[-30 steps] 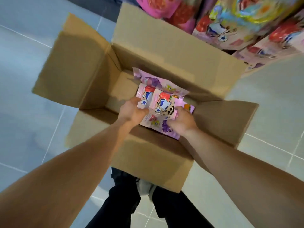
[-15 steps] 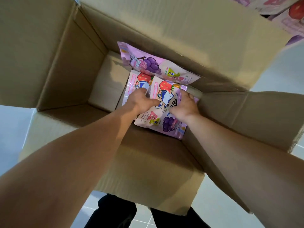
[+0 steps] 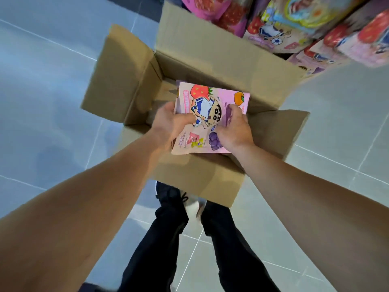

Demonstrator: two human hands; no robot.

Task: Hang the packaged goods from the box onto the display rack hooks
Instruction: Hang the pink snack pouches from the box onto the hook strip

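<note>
A pink packet stack (image 3: 207,106) with a cartoon boy, strawberry, orange and grapes is held above the open cardboard box (image 3: 202,180). My left hand (image 3: 172,121) grips its left edge with the thumb on the front. Gripping the right edge is my right hand (image 3: 235,127), fingers curled over the front. At least two packets lie in the stack; another edge shows behind the top one. What is left inside the box is hidden by the packets and my hands.
Hanging packets on the display rack (image 3: 294,24) fill the top right, just beyond the box's far flap (image 3: 210,45). The box stands on a grey tiled floor (image 3: 48,102). My legs in dark trousers (image 3: 179,239) stand right behind the box.
Both hands have lifted the packets up out of the box, from its bottom to above its rim. The view has pulled back, and the rack is in sight again.
</note>
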